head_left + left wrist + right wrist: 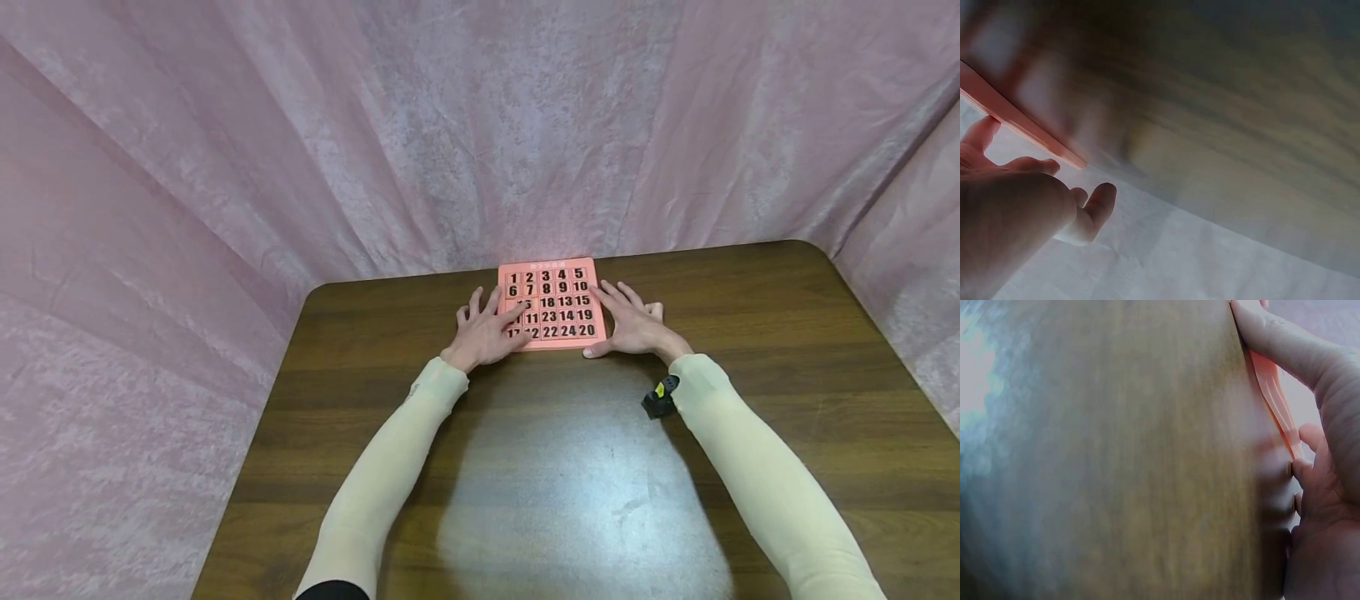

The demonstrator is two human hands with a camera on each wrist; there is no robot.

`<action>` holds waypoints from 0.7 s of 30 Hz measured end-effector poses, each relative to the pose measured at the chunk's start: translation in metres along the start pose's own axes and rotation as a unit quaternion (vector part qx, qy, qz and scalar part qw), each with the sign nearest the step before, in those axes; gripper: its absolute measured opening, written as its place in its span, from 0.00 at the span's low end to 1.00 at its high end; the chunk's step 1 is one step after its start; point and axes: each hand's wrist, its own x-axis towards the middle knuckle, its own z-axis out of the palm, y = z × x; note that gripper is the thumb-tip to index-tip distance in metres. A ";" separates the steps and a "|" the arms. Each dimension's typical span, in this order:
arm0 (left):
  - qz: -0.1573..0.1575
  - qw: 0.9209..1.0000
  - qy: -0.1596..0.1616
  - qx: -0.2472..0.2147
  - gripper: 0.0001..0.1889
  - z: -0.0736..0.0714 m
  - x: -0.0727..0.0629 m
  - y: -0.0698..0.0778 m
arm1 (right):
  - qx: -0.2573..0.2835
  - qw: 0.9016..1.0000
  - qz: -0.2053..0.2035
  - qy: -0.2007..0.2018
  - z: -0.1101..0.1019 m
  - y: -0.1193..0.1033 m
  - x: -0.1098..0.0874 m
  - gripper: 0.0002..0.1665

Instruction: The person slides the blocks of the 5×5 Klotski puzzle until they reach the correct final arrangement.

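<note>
A pink number sliding puzzle [513,267] lies on the table near its far edge, black numbers on its square tiles. My left hand [483,335] reaches over its left side with fingers spread. The index fingertip touches a tile in the third row, and the thumb lies over the lower left tiles, partly hiding some numbers. On the other side, my right hand [636,327] rests with the thumb at the lower right corner and straight fingers along the right edge. The right wrist view shows the puzzle's thin pink side [1275,394] between thumb and fingers.
The brown wooden table [375,400] has a bright reflection in front of the puzzle. Pink velvet curtains [510,125] hang close behind the far edge and around the sides. A small black device [660,400] sits at the right wrist.
</note>
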 end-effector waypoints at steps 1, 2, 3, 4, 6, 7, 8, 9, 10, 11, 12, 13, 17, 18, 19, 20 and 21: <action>0.000 1.000 0.003 0.001 0.39 0.000 0.000 -0.001 | -0.001 1.000 0.000 0.000 0.000 0.000 0.000 0.86; -0.003 1.000 0.003 0.005 0.38 -0.002 -0.003 0.001 | -0.001 1.000 0.000 0.000 0.000 0.000 0.000 0.86; -0.002 1.000 0.005 0.005 0.38 -0.002 -0.003 0.000 | -0.002 1.000 0.000 0.001 0.000 0.000 0.000 0.85; -0.002 1.000 0.008 0.005 0.38 -0.003 -0.003 0.000 | -0.003 1.000 0.000 0.001 0.001 0.001 0.000 0.85; -0.002 1.000 0.010 0.005 0.38 -0.003 -0.003 -0.001 | -0.002 1.000 0.000 0.002 0.001 0.001 0.001 0.84; -0.002 1.000 0.010 0.005 0.38 -0.003 -0.003 -0.002 | -0.001 1.000 0.001 0.003 0.001 0.001 0.001 0.84; -0.002 1.000 0.010 0.005 0.37 -0.003 -0.003 -0.002 | 0.000 1.000 0.001 0.003 0.002 0.001 0.001 0.84; -0.003 1.000 0.010 0.007 0.37 -0.002 -0.003 -0.003 | 0.000 1.000 0.000 0.002 0.002 0.000 0.001 0.84; -0.004 1.000 0.010 0.007 0.37 -0.003 -0.004 -0.004 | 0.001 1.000 -0.001 0.001 0.001 -0.001 0.001 0.84; -0.005 1.000 0.010 0.005 0.37 -0.003 -0.004 -0.004 | 0.002 1.000 -0.001 0.000 0.001 -0.001 0.001 0.84; -0.005 1.000 0.010 0.003 0.37 -0.003 -0.004 -0.005 | 0.003 1.000 -0.002 0.001 0.001 -0.002 0.000 0.84; -0.006 1.000 0.011 0.002 0.37 -0.003 -0.005 -0.006 | 0.003 1.000 -0.002 0.001 0.001 -0.003 0.000 0.84; -0.008 1.000 0.011 -0.002 0.37 -0.004 -0.007 -0.009 | 0.002 1.000 -0.002 0.005 0.000 -0.003 -0.001 0.84; -0.009 1.000 0.010 0.000 0.37 -0.004 -0.007 -0.009 | 0.001 1.000 -0.001 0.005 0.000 -0.002 -0.001 0.84; -0.010 1.000 0.010 0.001 0.37 -0.004 -0.007 -0.009 | 0.000 1.000 -0.001 0.005 0.000 -0.002 -0.001 0.84; -0.010 1.000 0.010 0.001 0.37 -0.004 -0.007 -0.010 | 0.000 1.000 -0.001 0.005 0.000 -0.001 -0.001 0.85; -0.011 1.000 0.009 0.001 0.37 -0.004 -0.007 -0.010 | 0.000 1.000 -0.002 0.004 0.000 -0.001 -0.001 0.85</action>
